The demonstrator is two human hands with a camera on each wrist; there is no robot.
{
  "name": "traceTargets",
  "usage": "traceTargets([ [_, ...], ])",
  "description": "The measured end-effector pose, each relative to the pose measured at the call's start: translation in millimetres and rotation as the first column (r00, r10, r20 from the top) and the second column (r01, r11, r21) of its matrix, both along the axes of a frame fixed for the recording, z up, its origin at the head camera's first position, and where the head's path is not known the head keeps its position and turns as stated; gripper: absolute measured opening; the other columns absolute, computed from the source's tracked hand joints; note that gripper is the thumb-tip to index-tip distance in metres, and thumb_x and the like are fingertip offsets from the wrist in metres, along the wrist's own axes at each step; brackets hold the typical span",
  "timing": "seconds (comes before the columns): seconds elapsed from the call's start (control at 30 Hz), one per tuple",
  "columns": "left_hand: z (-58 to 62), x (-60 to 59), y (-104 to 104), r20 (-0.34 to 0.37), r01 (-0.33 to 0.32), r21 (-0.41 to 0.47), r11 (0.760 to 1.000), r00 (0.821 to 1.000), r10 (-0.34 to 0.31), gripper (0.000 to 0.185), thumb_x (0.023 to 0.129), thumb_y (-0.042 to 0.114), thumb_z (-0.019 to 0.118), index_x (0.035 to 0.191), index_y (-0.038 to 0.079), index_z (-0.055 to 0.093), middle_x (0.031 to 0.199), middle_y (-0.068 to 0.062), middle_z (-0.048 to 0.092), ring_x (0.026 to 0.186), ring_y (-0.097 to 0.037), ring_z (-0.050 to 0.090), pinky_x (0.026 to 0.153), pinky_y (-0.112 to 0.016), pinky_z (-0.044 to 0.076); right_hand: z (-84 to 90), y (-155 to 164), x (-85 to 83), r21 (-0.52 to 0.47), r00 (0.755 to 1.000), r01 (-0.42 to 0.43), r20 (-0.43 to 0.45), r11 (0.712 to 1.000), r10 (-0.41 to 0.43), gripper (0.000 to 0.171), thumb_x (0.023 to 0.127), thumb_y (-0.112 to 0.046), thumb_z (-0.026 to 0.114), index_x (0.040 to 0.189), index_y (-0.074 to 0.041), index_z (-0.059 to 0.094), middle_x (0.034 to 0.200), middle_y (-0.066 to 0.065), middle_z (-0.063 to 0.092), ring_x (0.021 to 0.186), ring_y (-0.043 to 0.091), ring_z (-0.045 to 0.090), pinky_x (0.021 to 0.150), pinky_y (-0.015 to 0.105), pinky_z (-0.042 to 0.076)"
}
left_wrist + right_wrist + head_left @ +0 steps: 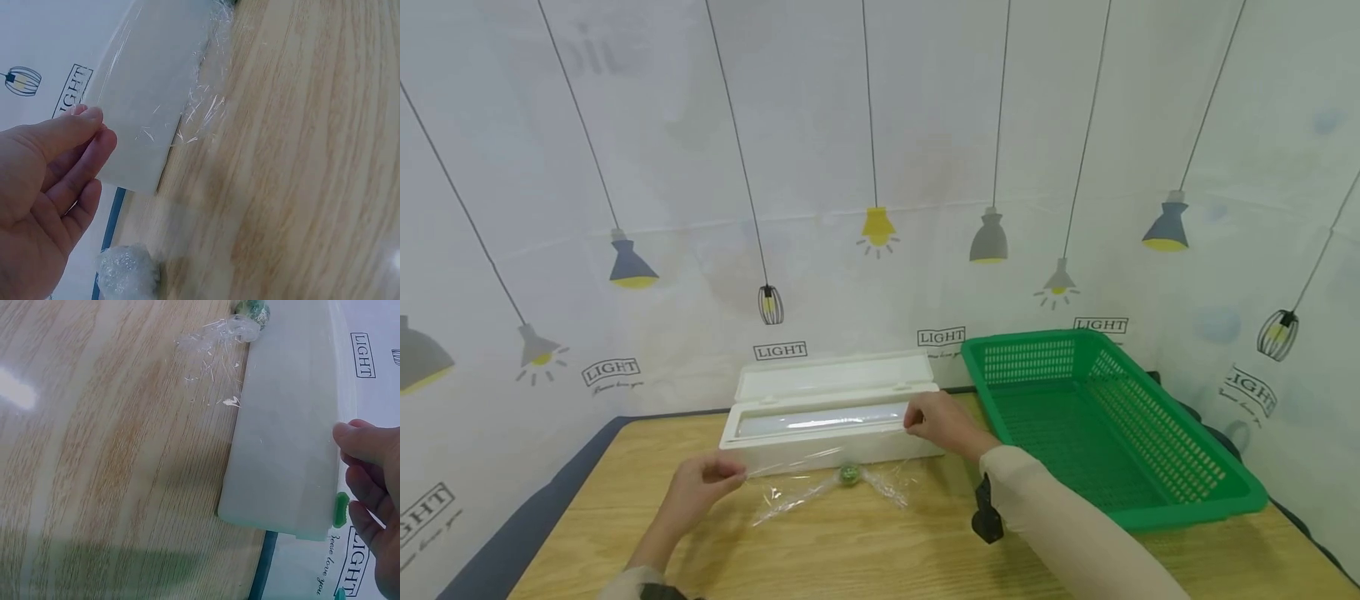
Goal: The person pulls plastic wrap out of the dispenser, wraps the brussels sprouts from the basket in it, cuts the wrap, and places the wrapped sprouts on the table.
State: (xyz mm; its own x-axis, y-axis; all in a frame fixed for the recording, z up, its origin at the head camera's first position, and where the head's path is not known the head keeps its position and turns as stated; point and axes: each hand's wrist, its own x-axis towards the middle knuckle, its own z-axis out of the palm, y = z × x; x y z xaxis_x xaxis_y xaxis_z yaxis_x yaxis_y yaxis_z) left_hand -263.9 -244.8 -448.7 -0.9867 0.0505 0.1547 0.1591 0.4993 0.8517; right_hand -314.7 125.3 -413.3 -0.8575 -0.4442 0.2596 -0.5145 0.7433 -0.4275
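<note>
Both hands, left hand [700,487] and right hand [940,423], pinch the thin clear plastic wrap [820,483] pulled from the long white box [827,421]. A small green ball [849,475] sits under it, not wrapped yet.

The right hand [369,487] rested its fingertips at the edge of the white dispenser box [287,425] on the wooden table [112,456]. Crinkled cling film [215,347] lay beside the box, near a small green object [253,309].

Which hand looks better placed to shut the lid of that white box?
Probably the right hand: it rests at the open white box, nearest its raised lid. The left hand is lower, pinching the cling film.
</note>
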Motion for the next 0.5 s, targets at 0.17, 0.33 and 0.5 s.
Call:
traceTargets([
  [0.17, -5.1, 1.5, -2.8, -0.001, 0.019, -0.031, 0.999, 1.0, -0.019, 0.015, 0.077, 0.004, 0.071, 0.089, -0.004, 0.065, 0.085, -0.011, 0.067, 0.074, -0.013, 0.062, 0.069, -0.022, 0.05, 0.8, -0.3, 2.2, -0.007, 0.999, -0.048, 0.003, 0.999, 0.049, 0.006, 0.079, -0.004, 0.069, 0.076, -0.008, 0.066, 0.075, -0.003, 0.061, 0.069, 0.01, 0.055, 0.062, 0.024, 0.048],
  [0.33, -8.2, 4.3, -3.9, 0.039, 0.024, -0.041, 0.999, 0.999, -0.022, 0.018, 0.077, 0.007, 0.072, 0.088, -0.004, 0.065, 0.083, -0.01, 0.067, 0.075, -0.016, 0.062, 0.067, -0.023, 0.05, -3.1, 0.7, 5.0, 0.015, 0.993, -0.111, -0.03, 0.994, 0.112, 0.004, 0.078, -0.003, 0.069, 0.076, -0.006, 0.067, 0.073, -0.003, 0.061, 0.068, 0.009, 0.054, 0.062, 0.022, 0.047],
  [0.5, -10.0, 7.9, -1.6, 0.059, -0.001, -0.069, 0.998, 0.998, 0.005, 0.022, 0.078, 0.016, 0.073, 0.088, -0.002, 0.066, 0.083, -0.007, 0.067, 0.076, -0.016, 0.062, 0.067, -0.024, 0.05, -2.8, 0.9, 11.4, 0.031, 0.987, -0.15, -0.049, 0.988, 0.151, 0.005, 0.077, -0.001, 0.069, 0.076, -0.006, 0.067, 0.071, -0.002, 0.061, 0.066, 0.008, 0.053, 0.06, 0.022, 0.046],
])
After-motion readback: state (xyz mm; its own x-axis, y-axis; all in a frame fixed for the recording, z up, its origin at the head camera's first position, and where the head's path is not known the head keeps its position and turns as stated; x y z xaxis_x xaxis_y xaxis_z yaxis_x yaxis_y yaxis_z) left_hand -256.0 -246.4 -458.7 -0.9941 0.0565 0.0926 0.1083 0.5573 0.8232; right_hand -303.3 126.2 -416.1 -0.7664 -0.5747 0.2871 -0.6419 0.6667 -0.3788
